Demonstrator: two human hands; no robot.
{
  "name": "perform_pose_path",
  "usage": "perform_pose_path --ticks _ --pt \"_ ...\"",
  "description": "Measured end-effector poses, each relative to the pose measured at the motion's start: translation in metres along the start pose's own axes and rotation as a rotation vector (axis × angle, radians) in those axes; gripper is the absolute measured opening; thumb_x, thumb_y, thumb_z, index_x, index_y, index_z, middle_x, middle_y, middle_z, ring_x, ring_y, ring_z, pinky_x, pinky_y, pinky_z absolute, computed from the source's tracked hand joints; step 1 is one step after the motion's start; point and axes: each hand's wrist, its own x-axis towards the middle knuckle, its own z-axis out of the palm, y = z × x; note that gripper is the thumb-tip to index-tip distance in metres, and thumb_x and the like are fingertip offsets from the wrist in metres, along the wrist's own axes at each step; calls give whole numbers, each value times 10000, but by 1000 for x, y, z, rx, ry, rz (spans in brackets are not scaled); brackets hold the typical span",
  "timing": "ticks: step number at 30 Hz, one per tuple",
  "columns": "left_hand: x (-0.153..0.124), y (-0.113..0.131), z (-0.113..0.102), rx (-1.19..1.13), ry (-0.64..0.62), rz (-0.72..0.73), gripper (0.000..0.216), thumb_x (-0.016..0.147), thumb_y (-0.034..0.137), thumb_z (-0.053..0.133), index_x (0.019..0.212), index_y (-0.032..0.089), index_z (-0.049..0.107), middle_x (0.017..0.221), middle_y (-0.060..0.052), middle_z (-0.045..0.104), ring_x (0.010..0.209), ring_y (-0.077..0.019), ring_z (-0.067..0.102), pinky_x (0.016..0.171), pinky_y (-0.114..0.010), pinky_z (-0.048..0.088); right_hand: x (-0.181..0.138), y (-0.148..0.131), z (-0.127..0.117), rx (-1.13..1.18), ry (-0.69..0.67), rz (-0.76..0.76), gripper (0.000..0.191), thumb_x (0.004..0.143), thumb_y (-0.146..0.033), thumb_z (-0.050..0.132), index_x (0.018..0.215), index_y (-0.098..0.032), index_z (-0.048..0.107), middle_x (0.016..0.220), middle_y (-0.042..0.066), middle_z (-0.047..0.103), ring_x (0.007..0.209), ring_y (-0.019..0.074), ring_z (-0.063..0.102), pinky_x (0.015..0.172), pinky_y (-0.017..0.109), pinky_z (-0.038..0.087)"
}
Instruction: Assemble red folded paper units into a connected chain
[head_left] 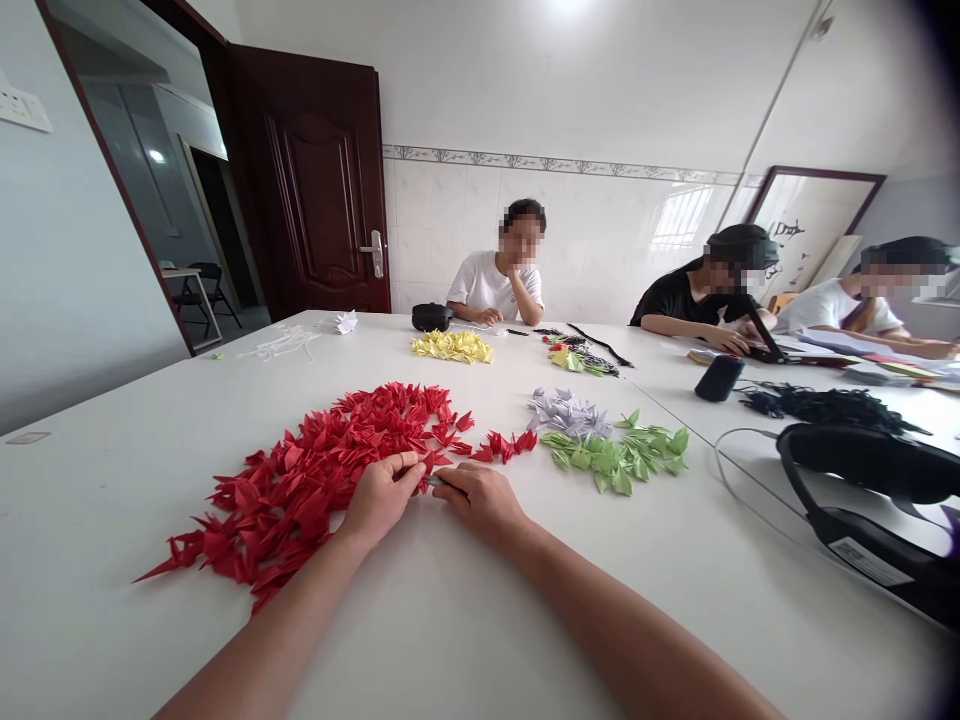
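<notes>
Left hand (pixel 379 498) and right hand (pixel 480 502) are close together on the white table (pixel 150 600), backs up, fingers curled. Left fingers (pixel 397 464) are closed at the right edge of a heap of red origami cranes (pixel 315 470); the heap spreads left and ahead of that hand, touching it. Right hand is closed on a small thin object (pixel 433 481) with a grey tip, pointing left between the hands; too small to identify. A short trail of red cranes (pixel 502 446) lies just ahead of the right hand. Ahead and right of that hand: green paper cranes (pixel 611 455), with lilac paper cranes (pixel 568 413) touching them. Yellow paper cranes (pixel 451 346) lie well ahead of both hands. Far right of the hands: a black phone (pixel 718 378) and a tangle of black paper cranes (pixel 825 407), detail unclear.
</notes>
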Motion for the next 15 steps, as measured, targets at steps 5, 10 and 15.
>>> perform_pose_path --ticks 5,10,15 --pt "0 -2 0 -6 6 7 310 638 379 627 872 183 681 876 -30 698 840 -202 611 701 -267 478 0 1 1 13 3 0 234 869 -349 450 768 -223 619 650 -13 544 574 95 452 534 198 280" --pt "0 -1 -1 4 -14 10 303 645 402 617 844 181 677 836 -29 689 742 -174 600 655 -249 463 0 1 1 25 9 -11 226 873 -350 445 834 -233 634 669 -8 558 593 101 474 542 197 295" --pt "-1 1 -1 15 -26 8 299 656 417 602 828 180 666 760 -18 671 646 -148 568 610 -239 440 0 1 0 31 15 -8 232 874 -350 442 837 -235 640 665 -5 553 593 104 477 545 197 304"
